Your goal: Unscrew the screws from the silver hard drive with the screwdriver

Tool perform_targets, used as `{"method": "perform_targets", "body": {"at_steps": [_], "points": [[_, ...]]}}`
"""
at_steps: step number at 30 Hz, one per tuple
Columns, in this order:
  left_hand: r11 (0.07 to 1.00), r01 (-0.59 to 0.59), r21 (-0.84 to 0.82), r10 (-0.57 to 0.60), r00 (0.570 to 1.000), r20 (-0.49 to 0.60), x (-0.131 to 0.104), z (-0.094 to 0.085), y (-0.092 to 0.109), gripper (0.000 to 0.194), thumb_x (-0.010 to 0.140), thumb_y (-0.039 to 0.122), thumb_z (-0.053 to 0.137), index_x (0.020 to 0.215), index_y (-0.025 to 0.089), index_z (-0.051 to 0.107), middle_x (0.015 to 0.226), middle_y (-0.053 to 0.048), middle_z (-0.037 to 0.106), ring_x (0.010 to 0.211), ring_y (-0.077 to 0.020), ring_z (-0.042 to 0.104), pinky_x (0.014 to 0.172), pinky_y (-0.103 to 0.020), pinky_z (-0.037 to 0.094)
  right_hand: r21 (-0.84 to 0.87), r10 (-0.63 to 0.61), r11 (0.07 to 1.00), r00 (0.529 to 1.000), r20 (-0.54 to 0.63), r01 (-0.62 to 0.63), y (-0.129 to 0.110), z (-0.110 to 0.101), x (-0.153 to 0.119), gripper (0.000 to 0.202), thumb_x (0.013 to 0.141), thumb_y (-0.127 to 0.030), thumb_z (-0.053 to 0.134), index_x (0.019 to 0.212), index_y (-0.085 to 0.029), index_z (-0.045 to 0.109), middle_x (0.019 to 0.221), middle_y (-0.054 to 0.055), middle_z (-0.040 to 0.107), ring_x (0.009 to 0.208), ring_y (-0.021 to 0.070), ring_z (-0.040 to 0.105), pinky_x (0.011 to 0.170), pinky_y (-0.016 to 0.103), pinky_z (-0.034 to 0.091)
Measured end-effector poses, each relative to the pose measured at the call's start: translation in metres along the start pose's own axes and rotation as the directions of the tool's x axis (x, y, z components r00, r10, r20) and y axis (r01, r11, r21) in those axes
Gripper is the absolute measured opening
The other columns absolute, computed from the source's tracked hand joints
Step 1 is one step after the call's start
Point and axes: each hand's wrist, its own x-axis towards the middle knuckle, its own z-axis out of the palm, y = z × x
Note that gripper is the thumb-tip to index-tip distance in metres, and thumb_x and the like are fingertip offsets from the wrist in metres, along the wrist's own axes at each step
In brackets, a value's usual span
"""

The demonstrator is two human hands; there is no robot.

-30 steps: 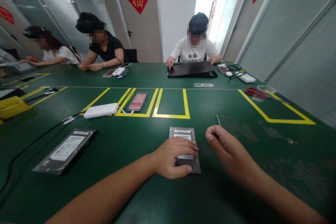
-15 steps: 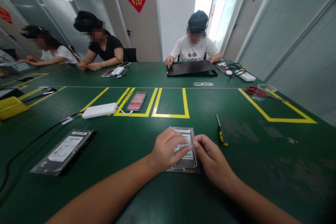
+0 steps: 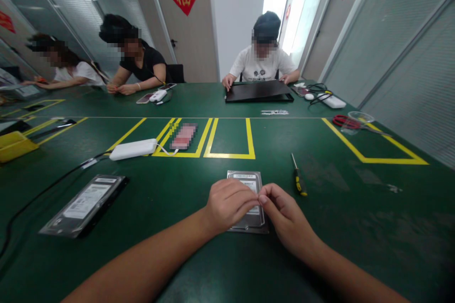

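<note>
A hard drive [image 3: 254, 221] with a white label lies flat on the green table in front of me, partly covered by my hands. Over its middle is my left hand [image 3: 232, 202], fingers pressed together, their tips meeting the other hand. Above the drive's right edge, my right hand [image 3: 284, 208] is closed in a pinch of thumb and forefinger. Whatever is between the fingertips is too small or hidden to make out. To the right lies a screwdriver [image 3: 298, 180] with a black and yellow handle. A second hard drive [image 3: 85, 203] rests at the left.
A white power bank [image 3: 133, 149] with a cable connects to a phone [image 3: 183, 136] inside yellow tape marks. Red-handled scissors [image 3: 344, 122] lie at the right. Small bits [image 3: 394, 189] sit nearby. Across the table, a person [image 3: 263, 61] holds a black panel [image 3: 259, 91]; two others sit left.
My left hand's fingers have closed together and moved right, so that the fingertips of both hands now meet above the hard drive. My right hand has barely moved.
</note>
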Motion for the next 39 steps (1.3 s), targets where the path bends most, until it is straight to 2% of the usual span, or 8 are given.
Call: {"method": "perform_targets", "body": {"at_steps": [9,13,16,20,26,30,35,39], "points": [[1.0,-0.018,0.021,0.018,0.999,0.027,0.001,-0.003,0.001,0.008,0.088,0.014,0.07,0.095,0.017,0.069,0.087,-0.002,0.076,0.077,-0.0156,0.069,0.075,-0.03,0.053,0.049,0.049,0.998,0.998,-0.05,-0.047,0.007,0.0,-0.004,0.035,0.093,-0.053,0.055,0.084,-0.019,0.057,0.075,-0.001,0.053,0.068,0.0138,0.048,0.062,0.027,0.042],[0.999,0.0,0.044,-0.001,1.0,0.018,0.003,-0.003,0.003,0.008,0.088,0.014,0.068,0.095,0.017,0.068,0.085,-0.003,0.076,0.076,-0.0163,0.07,0.074,-0.03,0.055,0.081,0.028,0.996,0.998,-0.062,-0.023,0.006,0.003,-0.006,0.031,0.095,-0.05,0.055,0.091,-0.019,0.06,0.081,0.001,0.06,0.071,0.0155,0.054,0.065,0.029,0.046],[0.997,0.023,0.068,-0.023,1.0,0.0,0.003,-0.002,0.002,0.01,0.088,0.013,0.066,0.097,0.017,0.069,0.085,-0.003,0.075,0.076,-0.0165,0.07,0.074,-0.031,0.056,0.043,-0.044,0.998,0.997,-0.064,0.046,0.008,0.005,-0.007,0.025,0.097,-0.043,0.053,0.1,-0.02,0.063,0.093,0.005,0.065,0.085,0.0184,0.062,0.075,0.031,0.05],[0.993,0.083,0.084,-0.08,0.996,-0.041,0.002,-0.002,0.0,0.015,0.087,0.011,0.064,0.099,0.018,0.069,0.088,-0.005,0.076,0.077,-0.0175,0.07,0.074,-0.032,0.056,-0.064,-0.184,0.982,0.981,-0.063,0.18,0.014,0.007,-0.009,0.025,0.1,-0.034,0.049,0.117,-0.023,0.063,0.103,0.006,0.066,0.096,0.0187,0.063,0.087,0.035,0.051],[0.989,0.138,0.052,-0.135,0.989,-0.059,0.0,-0.001,-0.004,0.017,0.089,0.01,0.062,0.104,0.017,0.07,0.092,-0.006,0.078,0.079,-0.0182,0.072,0.075,-0.033,0.056,-0.188,-0.336,0.926,0.942,-0.014,0.327,0.019,0.007,-0.013,0.039,0.099,-0.024,0.048,0.138,-0.029,0.053,0.119,0.007,0.061,0.102,0.0173,0.06,0.089,0.032,0.052],[0.991,0.132,0.028,-0.131,0.991,-0.031,0.0,-0.002,-0.005,0.016,0.092,0.013,0.064,0.106,0.017,0.07,0.094,-0.006,0.078,0.08,-0.0177,0.073,0.074,-0.031,0.056,-0.209,-0.352,0.916,0.936,-0.007,0.343,0.02,0.006,-0.012,0.038,0.1,-0.023,0.048,0.137,-0.028,0.053,0.115,0.007,0.061,0.1,0.0169,0.06,0.089,0.032,0.052],[0.985,0.17,-0.004,-0.17,0.985,-0.017,0.001,-0.002,-0.006,0.009,0.094,0.018,0.066,0.101,0.018,0.071,0.089,-0.004,0.078,0.077,-0.016,0.072,0.073,-0.03,0.055,-0.268,-0.394,0.886,0.919,-0.004,0.378,0.021,0.004,-0.009,0.037,0.099,-0.021,0.048,0.135,-0.028,0.055,0.114,0.007,0.061,0.103,0.0186,0.06,0.088,0.034,0.052],[0.981,0.194,-0.024,-0.195,0.981,-0.019,0.0,-0.001,-0.007,0.006,0.094,0.018,0.065,0.096,0.018,0.071,0.085,-0.004,0.076,0.075,-0.0157,0.07,0.073,-0.03,0.054,-0.373,-0.404,0.849,0.915,-0.004,0.373,0.02,-0.001,-0.006,0.029,0.098,-0.019,0.048,0.124,-0.025,0.059,0.11,0.008,0.061,0.1,0.0201,0.059,0.085,0.037,0.052]]}}
